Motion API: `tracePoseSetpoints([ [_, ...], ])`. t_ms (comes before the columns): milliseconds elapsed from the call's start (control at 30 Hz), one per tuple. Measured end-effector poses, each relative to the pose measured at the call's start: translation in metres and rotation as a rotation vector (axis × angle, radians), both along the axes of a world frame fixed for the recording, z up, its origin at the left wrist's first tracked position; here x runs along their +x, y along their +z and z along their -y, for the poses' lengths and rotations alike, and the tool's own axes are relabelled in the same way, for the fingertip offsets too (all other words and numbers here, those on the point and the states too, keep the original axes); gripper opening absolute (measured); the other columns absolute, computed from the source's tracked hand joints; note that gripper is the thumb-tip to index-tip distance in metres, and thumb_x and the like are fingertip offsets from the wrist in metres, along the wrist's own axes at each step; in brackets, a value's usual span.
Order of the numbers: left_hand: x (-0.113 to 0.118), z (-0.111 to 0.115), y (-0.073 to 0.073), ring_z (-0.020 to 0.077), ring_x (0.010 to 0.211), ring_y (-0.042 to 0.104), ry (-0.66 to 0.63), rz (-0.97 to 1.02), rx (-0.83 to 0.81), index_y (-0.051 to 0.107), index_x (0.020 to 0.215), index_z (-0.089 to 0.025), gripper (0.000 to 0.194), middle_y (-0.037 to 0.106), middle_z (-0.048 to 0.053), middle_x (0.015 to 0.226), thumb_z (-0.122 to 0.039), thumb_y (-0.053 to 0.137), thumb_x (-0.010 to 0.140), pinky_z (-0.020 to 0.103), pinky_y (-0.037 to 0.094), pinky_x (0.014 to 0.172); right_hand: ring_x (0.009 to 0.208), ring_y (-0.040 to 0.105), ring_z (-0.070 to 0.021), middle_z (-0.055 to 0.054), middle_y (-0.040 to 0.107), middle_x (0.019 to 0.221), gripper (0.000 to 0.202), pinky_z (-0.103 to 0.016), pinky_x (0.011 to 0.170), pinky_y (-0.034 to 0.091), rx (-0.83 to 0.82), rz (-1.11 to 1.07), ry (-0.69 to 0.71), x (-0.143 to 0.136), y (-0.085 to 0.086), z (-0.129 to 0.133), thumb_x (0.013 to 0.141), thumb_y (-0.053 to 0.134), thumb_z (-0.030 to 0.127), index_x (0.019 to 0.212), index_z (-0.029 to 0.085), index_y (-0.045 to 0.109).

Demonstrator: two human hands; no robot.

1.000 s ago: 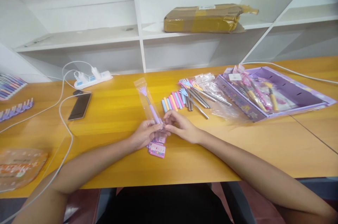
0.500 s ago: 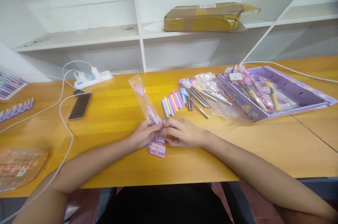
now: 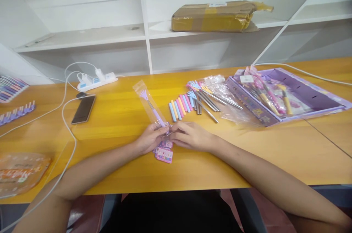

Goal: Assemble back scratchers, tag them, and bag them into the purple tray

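Note:
A purple back scratcher (image 3: 157,115) with a small hand-shaped head lies inside a long clear plastic bag (image 3: 139,87). My left hand (image 3: 150,139) is closed around the bag's near end, thumb on top. Fingers of my right hand (image 3: 189,136) pinch the same end of the bag from the right; their tips are partly hidden. Small pink and purple printed cards (image 3: 164,155) lie on the table just below both hands. Beyond the right hand are a row of pastel handle sleeves (image 3: 180,107) and several metal-rod scratchers (image 3: 205,101) with coloured hand-shaped heads.
On the right stands a purple display box (image 3: 310,95) holding bagged scratchers, beside loose clear bags (image 3: 233,110). A phone (image 3: 83,109), a power strip (image 3: 97,81) and white cables (image 3: 63,115) occupy the left. A taped carton (image 3: 211,18) rests on the shelf.
Both hands stay almost in place at the bag's near end. The bagged scratcher's far end has shifted slightly left and down.

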State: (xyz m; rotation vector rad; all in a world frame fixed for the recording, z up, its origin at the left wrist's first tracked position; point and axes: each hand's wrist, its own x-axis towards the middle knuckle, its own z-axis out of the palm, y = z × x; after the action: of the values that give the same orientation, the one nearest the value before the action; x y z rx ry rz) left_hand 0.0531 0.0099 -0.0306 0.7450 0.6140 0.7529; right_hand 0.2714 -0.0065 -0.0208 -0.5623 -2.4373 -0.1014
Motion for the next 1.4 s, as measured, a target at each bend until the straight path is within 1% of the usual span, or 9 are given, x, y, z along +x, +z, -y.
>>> tracePoseSetpoints([
  [133,0.001,0.001,0.000,0.0202,0.095,0.073,-0.012,-0.007,0.014,0.081,0.100,-0.011,0.034,0.079,0.010,0.099,-0.029,0.093,0.074,0.032,0.057,0.092,0.088,0.063,-0.0177,-0.009,0.065,0.106,0.009,-0.032,0.078,0.056,-0.032,-0.072,0.033,0.000,-0.003,-0.001,0.102,0.059,0.023,0.109,0.020,0.064],
  [400,0.004,0.002,0.001,0.0175,0.090,0.073,-0.026,0.056,0.072,0.079,0.103,-0.014,0.033,0.078,0.007,0.099,-0.028,0.093,0.075,0.028,0.057,0.083,0.087,0.068,-0.0158,-0.006,0.070,0.097,0.006,-0.027,0.074,0.055,-0.189,-0.207,-0.015,-0.004,-0.005,-0.002,0.103,0.061,0.025,0.107,0.021,0.064],
  [567,0.004,0.001,0.000,0.0185,0.083,0.074,-0.035,0.062,0.072,0.078,0.104,-0.012,0.033,0.078,0.010,0.096,-0.035,0.087,0.083,0.030,0.060,0.078,0.071,0.064,-0.0123,-0.004,0.072,0.095,0.013,-0.025,0.067,0.052,-0.354,-0.287,-0.090,-0.005,-0.006,0.000,0.101,0.066,0.031,0.110,0.021,0.065],
  [667,0.004,0.002,-0.002,0.0178,0.076,0.074,-0.053,0.029,0.093,0.076,0.100,-0.011,0.035,0.078,0.009,0.089,-0.038,0.088,0.082,0.031,0.061,0.076,0.064,0.060,-0.0105,-0.002,0.071,0.093,0.020,-0.024,0.064,0.050,-0.426,-0.330,-0.122,-0.005,-0.008,0.002,0.099,0.069,0.035,0.113,0.022,0.065],
  [767,0.003,0.003,-0.005,0.0187,0.075,0.074,-0.087,0.007,0.125,0.073,0.098,-0.011,0.038,0.076,0.008,0.082,-0.041,0.088,0.081,0.031,0.060,0.073,0.063,0.058,-0.0096,-0.001,0.070,0.093,0.023,-0.023,0.063,0.049,-0.454,-0.354,-0.140,-0.006,-0.009,0.003,0.099,0.070,0.037,0.115,0.022,0.064],
  [900,0.000,0.003,-0.007,0.0208,0.077,0.074,-0.109,0.006,0.148,0.070,0.100,-0.011,0.046,0.076,0.010,0.084,-0.052,0.082,0.085,0.034,0.060,0.074,0.064,0.058,-0.0098,-0.001,0.068,0.092,0.023,-0.024,0.064,0.049,-0.464,-0.352,-0.168,-0.007,-0.009,0.004,0.099,0.069,0.038,0.115,0.022,0.063],
  [1133,-0.007,-0.003,-0.012,0.0163,0.075,0.072,-0.243,-0.226,0.342,0.067,0.106,-0.012,0.043,0.074,0.007,0.087,-0.048,0.081,0.086,0.030,0.058,0.074,0.064,0.059,-0.0113,-0.001,0.068,0.089,0.025,-0.025,0.062,0.049,-0.521,-0.334,-0.209,-0.006,-0.011,0.003,0.099,0.068,0.039,0.117,0.023,0.062],
  [1233,-0.007,-0.004,-0.010,0.0168,0.075,0.073,-0.294,-0.268,0.363,0.069,0.102,-0.011,0.045,0.076,0.009,0.087,-0.054,0.077,0.089,0.031,0.059,0.075,0.064,0.058,-0.0114,0.000,0.065,0.087,0.028,-0.025,0.062,0.049,-0.545,-0.375,-0.204,-0.005,-0.011,0.002,0.099,0.069,0.041,0.119,0.023,0.061],
  [1400,-0.005,-0.001,-0.006,0.0171,0.077,0.074,-0.357,-0.276,0.380,0.072,0.103,-0.011,0.049,0.078,0.015,0.102,-0.058,0.068,0.094,0.030,0.060,0.074,0.065,0.055,-0.0118,-0.001,0.061,0.089,0.034,-0.026,0.060,0.046,-0.616,-0.387,-0.216,-0.003,-0.006,-0.001,0.096,0.072,0.045,0.117,0.022,0.060],
])
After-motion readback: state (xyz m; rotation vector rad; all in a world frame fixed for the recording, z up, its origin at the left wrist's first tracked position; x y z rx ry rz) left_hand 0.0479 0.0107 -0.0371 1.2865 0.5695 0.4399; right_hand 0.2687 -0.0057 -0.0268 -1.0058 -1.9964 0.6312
